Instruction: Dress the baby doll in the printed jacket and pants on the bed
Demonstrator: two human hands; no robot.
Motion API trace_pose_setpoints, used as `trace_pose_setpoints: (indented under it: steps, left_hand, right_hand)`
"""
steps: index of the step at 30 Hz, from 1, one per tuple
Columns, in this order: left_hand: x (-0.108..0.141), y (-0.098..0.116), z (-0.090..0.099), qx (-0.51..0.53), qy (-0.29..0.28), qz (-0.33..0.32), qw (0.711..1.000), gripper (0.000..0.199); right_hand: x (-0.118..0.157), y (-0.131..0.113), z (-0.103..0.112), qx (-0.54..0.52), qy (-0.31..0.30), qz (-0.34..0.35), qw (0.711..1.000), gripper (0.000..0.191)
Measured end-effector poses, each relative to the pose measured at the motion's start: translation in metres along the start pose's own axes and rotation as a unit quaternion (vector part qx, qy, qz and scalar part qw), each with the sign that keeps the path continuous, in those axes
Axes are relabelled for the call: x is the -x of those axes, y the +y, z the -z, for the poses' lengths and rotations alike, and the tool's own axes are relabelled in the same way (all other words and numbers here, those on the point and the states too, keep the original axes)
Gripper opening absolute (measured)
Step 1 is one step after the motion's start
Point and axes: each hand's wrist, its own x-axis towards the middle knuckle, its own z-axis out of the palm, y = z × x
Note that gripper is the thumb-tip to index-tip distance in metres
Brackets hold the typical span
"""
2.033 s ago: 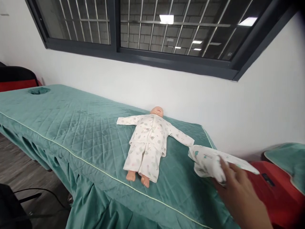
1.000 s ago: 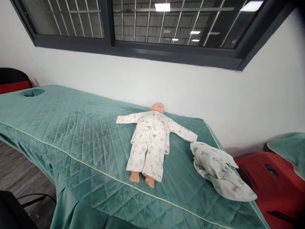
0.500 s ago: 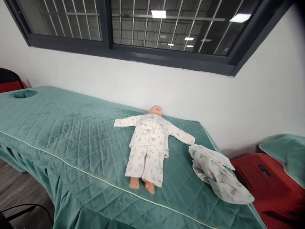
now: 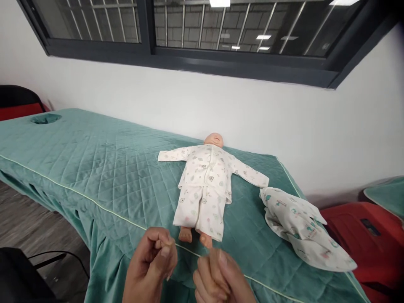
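Note:
A baby doll (image 4: 214, 139) lies on its back, arms spread, on the green quilted bed cover (image 4: 120, 176). It wears a white printed long-sleeved top (image 4: 210, 166) and matching trousers (image 4: 200, 210); its bare feet point towards me. Low in the view, my left hand (image 4: 153, 263) is closed with fingers curled, just left of the doll's feet. My right hand (image 4: 219, 277), also closed, is just below the feet. Nothing shows in either hand. A crumpled white printed cloth (image 4: 303, 227) lies to the doll's right, touching its sleeve end.
A white wall (image 4: 126, 92) with a dark-framed window (image 4: 176, 63) runs behind the bed. Beyond the right edge stands a red case-like object (image 4: 350, 235). The bed has a face hole (image 4: 46, 118) at far left. A black object (image 4: 22, 273) is at lower left.
Both my hands have come into view from below, fingers curled, near the doll's feet. The view has shifted slightly, while the doll and the cloth lie as before.

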Motion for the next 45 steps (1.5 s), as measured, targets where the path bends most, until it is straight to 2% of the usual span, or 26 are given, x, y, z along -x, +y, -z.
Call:
trace_pose_setpoints:
  steps: [2, 5, 9, 11, 13, 17, 21, 24, 28, 31, 34, 36, 39, 40, 42, 43, 45]
  left_hand:
    - [-0.004, 0.004, -0.01, 0.039, -0.008, 0.007, 0.999, 0.028]
    - [-0.007, 0.012, -0.018, 0.155, -0.076, 0.071, 0.983, 0.02]
    - [-0.015, 0.019, -0.019, 0.346, -0.136, 0.158, 0.915, 0.016]
    - [-0.017, 0.02, -0.017, 0.377, -0.156, 0.173, 0.896, 0.014]
    - [-0.016, 0.02, -0.015, 0.382, -0.172, 0.179, 0.89, 0.014]
    - [-0.013, 0.018, -0.015, 0.389, -0.147, 0.189, 0.889, 0.015]
    - [-0.012, 0.016, -0.019, 0.41, -0.13, 0.22, 0.875, 0.035]
    - [-0.012, 0.015, -0.023, 0.413, -0.114, 0.236, 0.872, 0.044]
    - [-0.014, 0.016, -0.03, 0.367, -0.065, 0.244, 0.895, 0.05]
    - [-0.023, 0.021, -0.04, 0.32, -0.035, 0.237, 0.917, 0.052]
    - [-0.045, 0.03, -0.052, 0.279, -0.025, 0.209, 0.937, 0.052]
    - [-0.068, 0.037, -0.061, 0.249, -0.037, 0.173, 0.952, 0.053]
    - [-0.116, 0.042, -0.079, 0.178, -0.086, 0.087, 0.976, 0.052]
    - [-0.136, 0.041, -0.087, 0.142, -0.102, 0.044, 0.984, 0.053]
    - [-0.178, 0.034, -0.104, 0.038, -0.116, -0.058, 0.991, 0.053]
    - [-0.201, 0.027, -0.113, -0.032, -0.104, -0.116, 0.987, 0.053]
    - [-0.245, 0.009, -0.132, -0.203, -0.079, -0.194, 0.957, 0.048]
  right_hand:
    - [-0.013, -0.006, -0.004, -0.138, -0.036, 0.001, 0.99, 0.064]
    - [-0.023, -0.01, -0.006, -0.243, -0.036, -0.002, 0.969, 0.064]
    - [-0.031, -0.012, -0.009, -0.289, -0.004, 0.0, 0.957, 0.061]
    - [-0.033, -0.014, -0.011, -0.292, -0.011, 0.0, 0.956, 0.06]
    - [-0.034, -0.015, -0.013, -0.297, -0.026, 0.001, 0.955, 0.06]
    - [-0.033, -0.011, -0.011, -0.305, -0.051, -0.005, 0.951, 0.062]
    - [-0.03, -0.003, -0.006, -0.298, -0.073, -0.014, 0.952, 0.064]
    - [-0.027, -0.002, -0.006, -0.284, -0.065, -0.022, 0.956, 0.066]
    - [-0.021, -0.009, -0.008, -0.24, -0.026, -0.028, 0.97, 0.067]
    - [-0.02, -0.022, -0.005, -0.198, 0.004, -0.007, 0.98, 0.069]
    - [-0.025, -0.045, 0.003, -0.151, 0.036, 0.03, 0.987, 0.07]
    - [-0.034, -0.067, 0.01, -0.102, 0.062, 0.064, 0.991, 0.068]
    - [-0.065, -0.108, 0.025, 0.02, 0.128, 0.184, 0.974, 0.065]
    - [-0.081, -0.122, 0.032, 0.075, 0.156, 0.239, 0.955, 0.063]
    - [-0.12, -0.148, 0.051, 0.191, 0.214, 0.336, 0.897, 0.061]
    - [-0.142, -0.158, 0.062, 0.244, 0.244, 0.365, 0.865, 0.058]
    - [-0.183, -0.171, 0.086, 0.348, 0.292, 0.392, 0.8, 0.05]
